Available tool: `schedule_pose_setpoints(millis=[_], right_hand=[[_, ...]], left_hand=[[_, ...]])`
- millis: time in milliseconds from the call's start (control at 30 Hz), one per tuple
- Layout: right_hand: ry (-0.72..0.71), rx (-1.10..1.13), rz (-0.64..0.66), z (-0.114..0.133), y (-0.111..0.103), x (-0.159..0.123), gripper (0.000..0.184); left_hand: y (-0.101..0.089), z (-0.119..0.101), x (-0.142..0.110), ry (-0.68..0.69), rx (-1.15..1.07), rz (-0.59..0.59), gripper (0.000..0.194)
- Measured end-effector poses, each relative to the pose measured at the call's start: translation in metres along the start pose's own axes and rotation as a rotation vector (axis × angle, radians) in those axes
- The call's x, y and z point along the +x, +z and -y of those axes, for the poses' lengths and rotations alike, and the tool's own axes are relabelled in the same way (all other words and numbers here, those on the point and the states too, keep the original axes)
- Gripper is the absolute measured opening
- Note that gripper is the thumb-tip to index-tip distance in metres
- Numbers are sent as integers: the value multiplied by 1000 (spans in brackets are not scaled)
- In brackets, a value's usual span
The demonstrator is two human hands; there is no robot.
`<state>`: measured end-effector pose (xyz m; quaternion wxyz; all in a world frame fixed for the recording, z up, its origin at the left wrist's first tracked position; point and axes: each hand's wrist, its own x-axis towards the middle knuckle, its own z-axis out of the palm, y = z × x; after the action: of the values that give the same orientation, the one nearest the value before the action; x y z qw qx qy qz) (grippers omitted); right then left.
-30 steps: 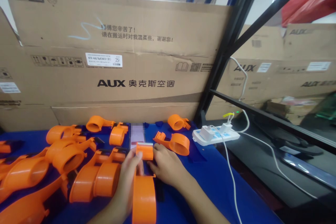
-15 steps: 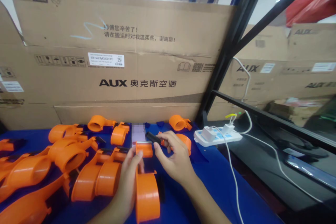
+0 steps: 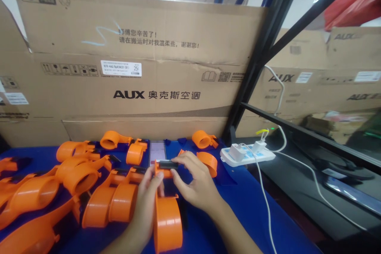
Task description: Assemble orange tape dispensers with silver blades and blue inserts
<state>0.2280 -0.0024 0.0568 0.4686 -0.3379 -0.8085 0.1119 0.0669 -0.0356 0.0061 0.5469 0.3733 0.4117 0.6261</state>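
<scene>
An orange tape dispenser point(image 3: 168, 224), upright with its ring end low, is gripped at the neck by my left hand point(image 3: 147, 194). At its upper end, a small black strip-shaped cover point(image 3: 168, 164) lies along the toothed edge. My right hand point(image 3: 196, 180) pinches the right end of this cover between thumb and fingers. Whether the cover is seated or only resting there I cannot tell. Behind my right hand lies another orange dispenser point(image 3: 208, 162), partly hidden.
Several orange dispensers point(image 3: 97, 206) crowd the left of the blue tabletop point(image 3: 238, 214). A phone-like flat object point(image 3: 157, 151) lies behind my hands. At right are a white power strip point(image 3: 247, 154) with cables and a black metal frame point(image 3: 253, 67). A large cardboard box point(image 3: 149, 75) stands behind.
My right hand rose from beside the dispenser with the black cover, then brought it left and down onto the dispenser's toothed edge. My left hand has kept its hold.
</scene>
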Motion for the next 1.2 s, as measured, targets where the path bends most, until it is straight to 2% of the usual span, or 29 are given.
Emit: schedule_pose_setpoints(millis=[200, 367, 567, 700, 767, 967, 1100, 1200], right_hand=[[-28, 13, 26, -1, 0, 0, 19], [-38, -25, 110, -1, -3, -1, 21], [-58, -13, 201, 2, -5, -3, 26], [-49, -9, 170, -2, -4, -4, 46], [-32, -25, 153, -4, -4, -4, 50], [-27, -54, 141, -6, -4, -2, 35], [-37, -59, 115, -8, -3, -2, 37], [-4, -36, 40, -14, 0, -4, 41]], left_hand=[[1, 5, 2, -62, -28, 48, 37], [-1, 17, 4, -74, -19, 72, 35], [-1, 20, 4, -101, 14, 75, 38], [-1, 18, 6, -93, 42, 96, 37], [-1, 16, 7, -95, 49, 98, 36], [-2, 12, 6, -110, 67, 131, 37], [-5, 16, 8, -138, 70, 162, 38], [-6, 18, 10, -134, 75, 161, 38]])
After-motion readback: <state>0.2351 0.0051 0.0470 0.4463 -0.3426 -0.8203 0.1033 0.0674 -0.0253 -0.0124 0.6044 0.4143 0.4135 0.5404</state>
